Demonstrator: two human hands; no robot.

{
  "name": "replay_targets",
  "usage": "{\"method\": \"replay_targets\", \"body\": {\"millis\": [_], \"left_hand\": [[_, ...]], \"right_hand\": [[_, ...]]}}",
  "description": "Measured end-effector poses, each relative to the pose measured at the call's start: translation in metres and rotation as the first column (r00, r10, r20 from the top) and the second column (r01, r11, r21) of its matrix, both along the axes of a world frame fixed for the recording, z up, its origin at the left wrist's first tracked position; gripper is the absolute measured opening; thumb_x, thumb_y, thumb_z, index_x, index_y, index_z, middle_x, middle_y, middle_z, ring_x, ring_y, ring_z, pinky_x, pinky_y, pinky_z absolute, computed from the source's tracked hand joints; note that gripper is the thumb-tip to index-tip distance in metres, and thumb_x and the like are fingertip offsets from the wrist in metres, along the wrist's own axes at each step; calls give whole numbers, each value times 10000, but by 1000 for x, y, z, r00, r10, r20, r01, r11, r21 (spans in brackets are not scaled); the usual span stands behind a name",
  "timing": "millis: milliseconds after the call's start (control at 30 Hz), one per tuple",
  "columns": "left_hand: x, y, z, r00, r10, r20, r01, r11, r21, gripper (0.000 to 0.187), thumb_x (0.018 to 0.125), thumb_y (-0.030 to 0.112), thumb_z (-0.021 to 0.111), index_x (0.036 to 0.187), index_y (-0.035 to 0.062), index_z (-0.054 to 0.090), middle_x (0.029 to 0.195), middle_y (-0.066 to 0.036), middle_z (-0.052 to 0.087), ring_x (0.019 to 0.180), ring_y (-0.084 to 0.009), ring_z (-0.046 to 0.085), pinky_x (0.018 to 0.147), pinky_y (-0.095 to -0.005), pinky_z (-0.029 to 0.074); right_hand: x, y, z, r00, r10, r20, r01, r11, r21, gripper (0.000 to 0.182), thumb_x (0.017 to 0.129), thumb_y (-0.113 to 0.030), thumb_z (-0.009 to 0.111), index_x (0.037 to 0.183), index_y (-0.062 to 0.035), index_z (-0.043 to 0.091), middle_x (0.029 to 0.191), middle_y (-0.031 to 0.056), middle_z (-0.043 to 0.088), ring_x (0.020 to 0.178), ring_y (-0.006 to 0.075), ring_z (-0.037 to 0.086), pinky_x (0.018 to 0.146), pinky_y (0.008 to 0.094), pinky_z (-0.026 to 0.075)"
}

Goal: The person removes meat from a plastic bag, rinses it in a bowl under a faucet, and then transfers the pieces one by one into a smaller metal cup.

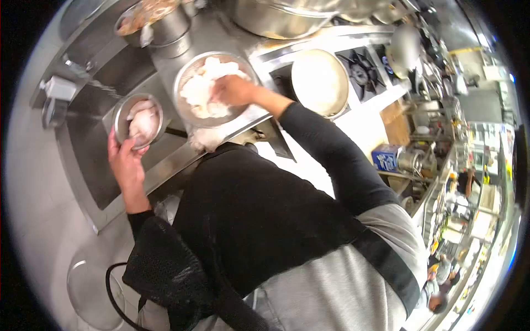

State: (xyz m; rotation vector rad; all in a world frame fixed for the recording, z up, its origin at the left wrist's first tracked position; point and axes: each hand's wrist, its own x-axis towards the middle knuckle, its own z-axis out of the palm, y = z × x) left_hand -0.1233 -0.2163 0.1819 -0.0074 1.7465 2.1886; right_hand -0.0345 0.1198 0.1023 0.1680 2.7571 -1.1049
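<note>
My left hand [128,160] grips the rim of a small metal bowl [117,121] over the sink, thumb on the near edge. Pale pink pieces of raw meat [144,122] lie in that bowl. To the right, a larger metal bowl [182,107] stands on the steel counter, holding many pale white pieces [201,91]. My right hand [232,91] reaches into the larger bowl, its fingers bent down among the pieces. What those fingers hold, if anything, is hidden. A whitish cloth [205,139] lies at the counter's front edge below the larger bowl.
A sink [88,154] with running water is at the left. Metal containers [171,33] and a big pot [265,19] stand behind. A round pale pan [320,80] sits on the stove beside a burner [361,74]. People [439,300] are far right.
</note>
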Motion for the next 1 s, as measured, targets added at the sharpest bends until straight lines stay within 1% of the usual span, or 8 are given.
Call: {"method": "replay_targets", "body": {"millis": [67, 167, 433, 467, 533, 600, 800, 1000], "left_hand": [[-3, -1, -2, 1000, 2, 5, -2, 1000, 6, 666, 811, -26, 580, 1446, 40, 393, 1231, -165, 580, 954, -270, 672, 666, -373, 613], [-3, 2, 0, 999, 33, 8, -34, 999, 21, 627, 824, -29, 569, 1428, 26, 409, 1175, -145, 609, 907, -228, 682, 643, -344, 619], [-4, 0, 1, 1000, -27, 7, 26, 999, 46, 584, 827, -43, 551, 1399, 13, 449, 1119, -135, 635, 799, -191, 691, 623, -324, 617], [-3, 1, 2, 1000, -19, 5, 19, 999, 41, 584, 827, -43, 551, 1399, 13, 449, 1119, -135, 635, 799, -191, 691, 623, -324, 617], [-2, 5, 7, 1000, 24, 18, -24, 999, 34, 602, 855, -38, 552, 1436, 28, 408, 1089, -137, 631, 700, -184, 671, 611, -328, 605], [-3, 3, 3, 1000, 16, 18, -17, 999, 29, 603, 850, -40, 551, 1433, 26, 411, 1091, -140, 631, 697, -179, 667, 605, -324, 601], [-34, 24, -30, 995, 16, 103, -29, 990, 135, 630, 812, -65, 558, 1413, 54, 414, 1103, -146, 627, 652, -193, 640, 579, -357, 586], [-81, 79, -85, 989, -94, 116, 72, 981, 180, 721, 847, -45, 530, 1493, 124, 260, 1123, -187, 606, 723, -247, 657, 699, -411, 605]], "right_hand": [[2, 19, 27, 1000, 3, -4, -4, 968, -250, 244, 899, -89, 561, 1075, -49, 725, 1330, 138, 610, 1159, 223, 611, 954, 333, 530], [7, 16, 60, 935, -132, 330, 356, 346, -868, 320, 962, 1, 439, 1249, 38, 576, 1353, 121, 579, 1228, 257, 570, 975, 369, 526], [16, 30, 67, 950, -39, 310, 312, 48, -949, 316, 951, -41, 517, 1257, 13, 574, 1169, 120, 665, 1038, 213, 661, 941, 348, 532], [16, 30, 70, 951, -30, 308, 310, 46, -950, 316, 951, -41, 517, 1257, 13, 574, 1169, 120, 665, 1038, 213, 661, 941, 348, 532], [13, 26, 78, 974, -80, 212, 185, 820, -542, 322, 952, -157, 595, 1243, -20, 622, 1219, 107, 673, 1075, 247, 663, 956, 349, 511], [-2, 23, 69, 986, -151, 75, 167, 940, -298, 361, 926, -220, 645, 1234, -33, 642, 1233, 112, 673, 1112, 267, 651, 973, 355, 498], [-19, -12, -10, 988, 153, -7, -124, 824, 553, 1019, 714, -662, 732, 1504, -138, 359, 1624, 142, 181, 1454, 485, 182, 1192, 510, 204], [17, -21, 2, 999, -9, 38, -7, 914, 406, 804, 690, -386, 817, 1393, -183, 485, 1427, 147, 509, 1350, 395, 424, 1091, 511, 370]]}}
